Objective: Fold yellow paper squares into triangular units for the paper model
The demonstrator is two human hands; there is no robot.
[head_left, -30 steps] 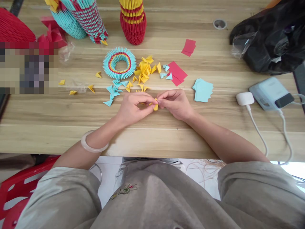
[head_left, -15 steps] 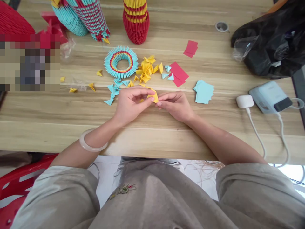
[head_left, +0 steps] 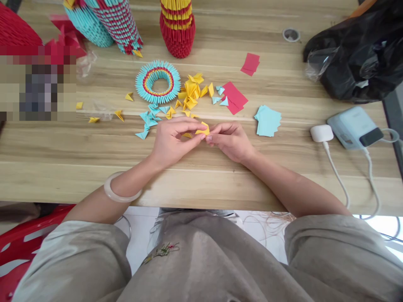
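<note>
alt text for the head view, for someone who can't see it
Seen from above, a left hand and right hand pinch a small folded yellow paper piece over a wooden table. Beyond lie loose yellow paper pieces, a blue paper ring and blue paper sheets.

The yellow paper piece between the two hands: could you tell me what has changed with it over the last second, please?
The yellow paper piece was turned between the fingertips: a second ago it hung low below them, and now it lies flatter on top between the left hand and right hand. Both hands kept hold of it and stayed above the table. The ring of folded pieces and the blue sheets did not move.
</note>
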